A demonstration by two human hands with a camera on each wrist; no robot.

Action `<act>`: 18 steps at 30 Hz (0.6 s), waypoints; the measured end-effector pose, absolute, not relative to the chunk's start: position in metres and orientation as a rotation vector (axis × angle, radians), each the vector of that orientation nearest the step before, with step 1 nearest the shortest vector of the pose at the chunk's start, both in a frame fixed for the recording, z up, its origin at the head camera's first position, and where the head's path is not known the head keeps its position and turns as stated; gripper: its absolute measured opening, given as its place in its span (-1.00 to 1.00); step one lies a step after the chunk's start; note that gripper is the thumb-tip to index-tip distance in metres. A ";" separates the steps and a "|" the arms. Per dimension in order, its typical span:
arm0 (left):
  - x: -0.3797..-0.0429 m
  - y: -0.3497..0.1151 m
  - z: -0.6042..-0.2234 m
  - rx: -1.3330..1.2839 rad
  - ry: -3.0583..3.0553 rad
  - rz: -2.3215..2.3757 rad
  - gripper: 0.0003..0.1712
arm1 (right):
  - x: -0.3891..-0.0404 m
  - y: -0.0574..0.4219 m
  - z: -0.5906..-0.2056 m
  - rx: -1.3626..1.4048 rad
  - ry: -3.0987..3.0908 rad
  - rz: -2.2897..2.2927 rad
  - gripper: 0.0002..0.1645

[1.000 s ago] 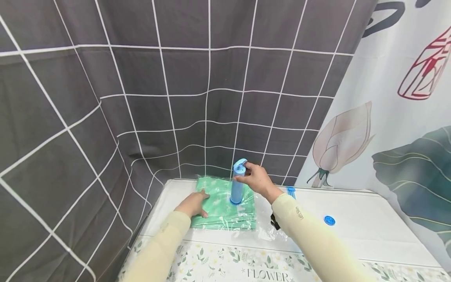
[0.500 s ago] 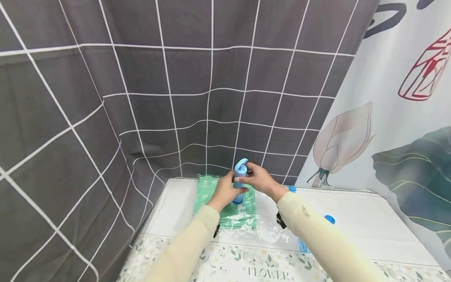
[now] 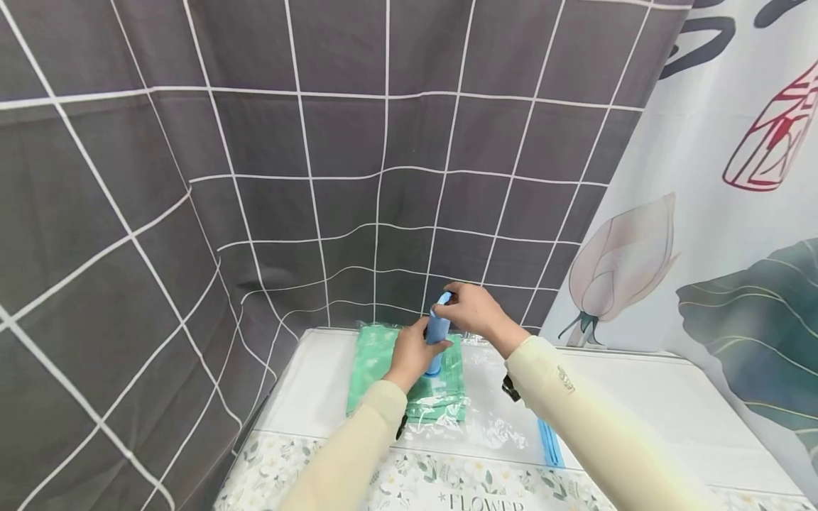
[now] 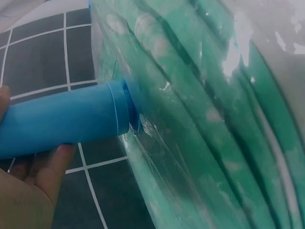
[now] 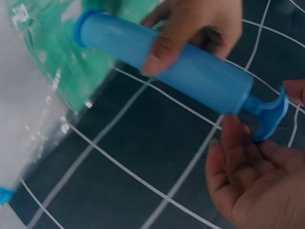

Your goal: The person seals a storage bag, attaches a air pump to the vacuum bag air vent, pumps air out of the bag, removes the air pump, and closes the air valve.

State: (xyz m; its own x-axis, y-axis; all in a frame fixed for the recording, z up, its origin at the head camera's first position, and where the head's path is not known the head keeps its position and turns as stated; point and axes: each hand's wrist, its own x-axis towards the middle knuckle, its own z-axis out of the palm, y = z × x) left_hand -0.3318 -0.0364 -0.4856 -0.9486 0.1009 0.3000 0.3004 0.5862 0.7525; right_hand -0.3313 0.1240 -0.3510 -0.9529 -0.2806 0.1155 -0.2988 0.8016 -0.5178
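Observation:
A blue hand pump (image 3: 437, 331) stands slightly tilted on a clear plastic bag (image 3: 492, 422) that holds folded green patterned cloth (image 3: 371, 355). My left hand (image 3: 411, 355) grips the pump's barrel (image 5: 214, 81), thumb on one side and fingers on the other. With its fingers curled, my right hand (image 3: 476, 312) holds the curved handle (image 5: 274, 114) at the top. A short stretch of plunger shows between barrel and handle in the right wrist view. The pump's base (image 4: 125, 107) meets the bag in the left wrist view; the contact spot is partly hidden.
A blue strip (image 3: 551, 443) lies at the bag's right end. The white table top (image 3: 613, 383) has a floral printed front with lettering. A dark grid curtain (image 3: 345, 199) hangs right behind, and a printed white curtain (image 3: 709, 234) hangs at the right.
My left hand has left the bag and taken hold of the pump's barrel. The right hand has shifted over the handle. A blue round cap is now hidden behind the right sleeve.

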 end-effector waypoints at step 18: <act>-0.328 -0.031 -0.485 -0.308 -2.628 -1.266 -0.37 | -0.330 0.124 -0.335 0.861 -2.858 0.413 -0.71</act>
